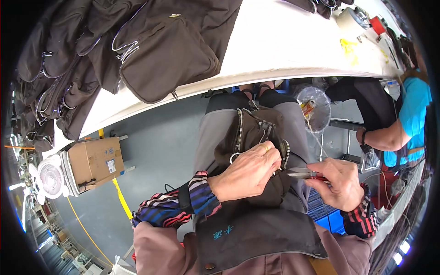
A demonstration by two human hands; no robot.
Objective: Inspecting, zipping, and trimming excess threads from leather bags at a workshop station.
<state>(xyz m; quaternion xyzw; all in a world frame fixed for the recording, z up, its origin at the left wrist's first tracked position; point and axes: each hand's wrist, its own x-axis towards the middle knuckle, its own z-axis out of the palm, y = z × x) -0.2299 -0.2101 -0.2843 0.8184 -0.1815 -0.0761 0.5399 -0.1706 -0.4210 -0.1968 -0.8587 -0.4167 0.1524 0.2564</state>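
Note:
A dark brown fabric bag (267,195) with silver zippers lies across my lap. My left hand (247,170) is closed on it near the zipper end, and its fingertips are mostly turned out of sight. One zipper (240,126) runs up along the bag's left side, and another short zipper (287,153) curves just right of my left hand. My right hand (338,181) grips small red-handled pliers (302,173). Their metal jaws point left toward the bag, slightly parted, close to my left fingertips. I see nothing between the jaws.
Brown zippered bags (169,59) are heaped on the white table (275,41) ahead. A lined bin (316,103) stands beyond my right knee. On the right a co-worker in a blue shirt (415,98) sits close. Leftward are a cardboard box (96,160) and a white fan (49,178).

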